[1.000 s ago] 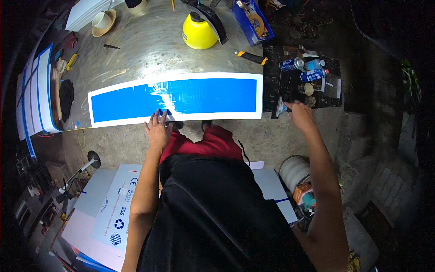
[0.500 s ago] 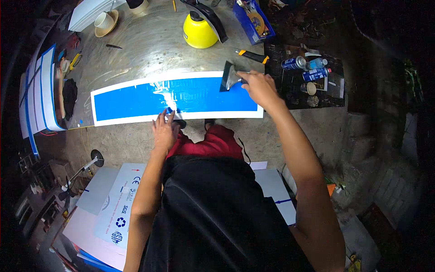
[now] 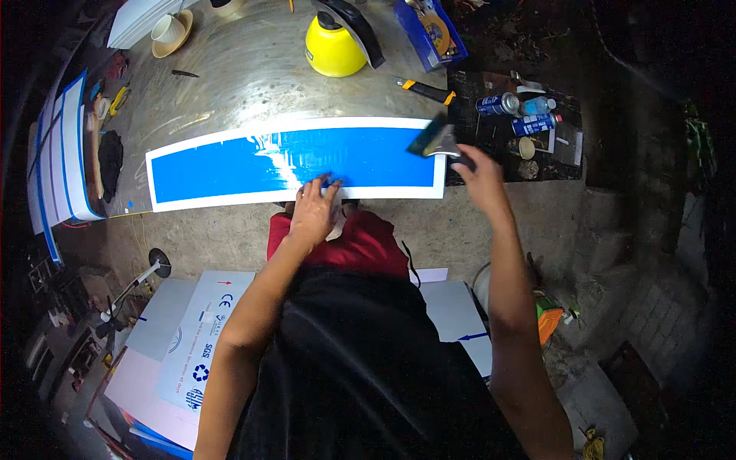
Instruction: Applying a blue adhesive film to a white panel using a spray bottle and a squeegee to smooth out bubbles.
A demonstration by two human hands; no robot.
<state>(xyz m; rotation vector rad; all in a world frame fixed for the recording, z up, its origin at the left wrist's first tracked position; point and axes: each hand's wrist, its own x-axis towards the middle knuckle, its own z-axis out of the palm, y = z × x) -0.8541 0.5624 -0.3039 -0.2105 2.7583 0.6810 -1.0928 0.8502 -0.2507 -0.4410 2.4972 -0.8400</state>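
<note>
A long white panel (image 3: 368, 192) with a glossy blue film (image 3: 207, 172) over its middle lies along the near edge of the metal table. My left hand (image 3: 313, 208) rests on the panel's near border, fingers stretched over the film and nothing seen in them. At the panel's right end, my right hand (image 3: 481, 180) grips the handle of a wide, dark-bladed squeegee (image 3: 443, 146). The blade is blurred and tilted over the right edge of the film; whether it touches is unclear.
Beyond the panel on the metal table (image 3: 230, 96) stand a yellow spray bottle (image 3: 333, 54), a utility knife (image 3: 425, 91) and a blue bin (image 3: 429, 38). Spray cans (image 3: 537, 125) sit at the right. A cup (image 3: 166, 29) on a saucer is far left. Printed sheets (image 3: 203, 337) lie behind me.
My right hand has carried the squeegee rightward to the panel's right end. The left hand has slid right along the near border. The whole view has shifted slightly.
</note>
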